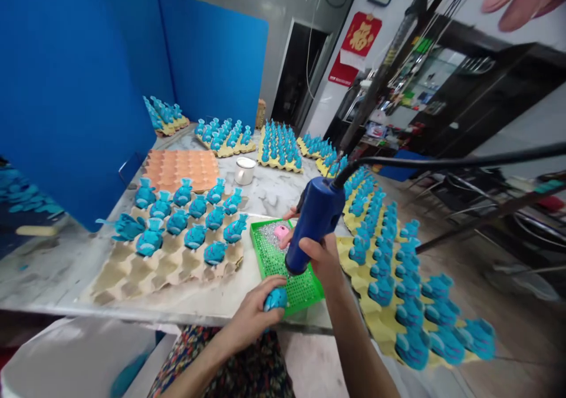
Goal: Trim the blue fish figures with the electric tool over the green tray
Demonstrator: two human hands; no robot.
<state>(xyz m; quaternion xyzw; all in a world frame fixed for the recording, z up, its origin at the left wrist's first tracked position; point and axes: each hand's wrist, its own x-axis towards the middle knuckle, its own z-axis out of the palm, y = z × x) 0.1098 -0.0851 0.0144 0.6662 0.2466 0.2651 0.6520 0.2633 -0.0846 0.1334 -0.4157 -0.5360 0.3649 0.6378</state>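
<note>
My left hand is closed around a small blue toy figure near the front edge of the table. In my right hand is a dark blue corded electric screwdriver, its tip pointing down just above the toy figure. I cannot tell whether the tip touches it. Beneath the tool lies a green perforated basket. Many small silver pieces, which look like screws, are heaped at its far end beside a pink object.
To the left, a beige egg tray holds several blue figures; an orange tray lies behind it. Yellow trays of figures line the right side. A white mug stands mid-table. The tool's black cable runs rightward. Blue panels rise at left.
</note>
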